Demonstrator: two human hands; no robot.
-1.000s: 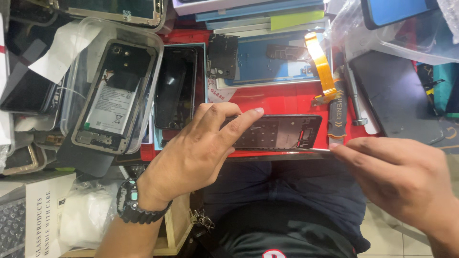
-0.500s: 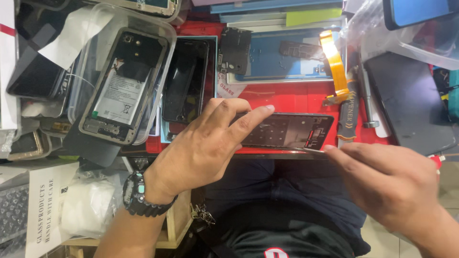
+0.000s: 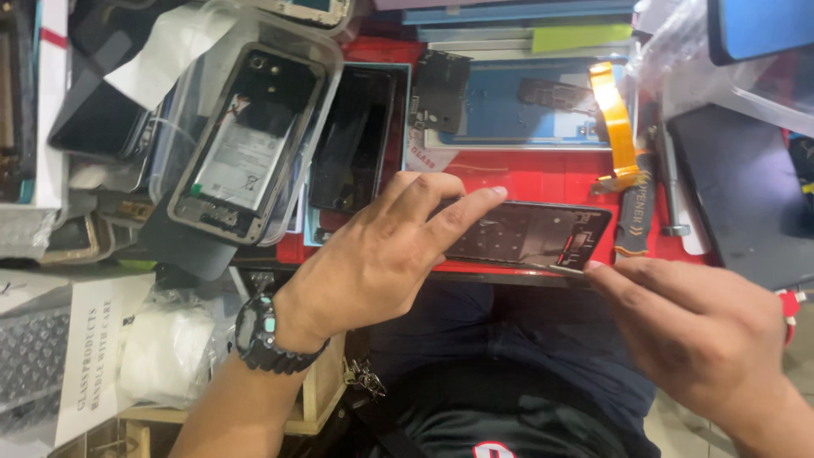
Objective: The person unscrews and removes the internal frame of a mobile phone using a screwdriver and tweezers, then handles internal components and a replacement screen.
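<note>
- Here, the left hand [image 3: 373, 254] lies palm down on the near end of a dark phone panel [image 3: 530, 235], fingers [image 3: 462, 208] loosely spread and pressing its left part flat.
- The panel lies lengthwise at the front edge of the red mat [image 3: 543, 174] on the desk, just above the person's lap.
- The right hand [image 3: 695, 339] comes in from the right; its fingers are pressed together, tips pinching a thin, flat tool [image 3: 564, 270] at the panel's lower right corner. The tool is too small to tell its kind.
- A black watch [image 3: 263, 335] sits on the left wrist.
- Behind the left hand, an opened phone [image 3: 246, 144] with its battery showing lies tilted in a clear plastic tray [image 3: 326, 93].
- Just right of that tray a black screen [image 3: 356, 140] lies upright on the mat.
- Further back, a blue back cover [image 3: 509, 119] carries small black boards.
- An orange flex cable [image 3: 615, 127] curves down from the blue cover to the mat, just beyond the panel's far end.
- A black pry tool [image 3: 636, 220] stands right of the panel, touching or nearly touching its end; cannot tell which.
- A wrapped white bundle [image 3: 165, 352] sits low left, beside a white box [image 3: 93, 356].
</note>
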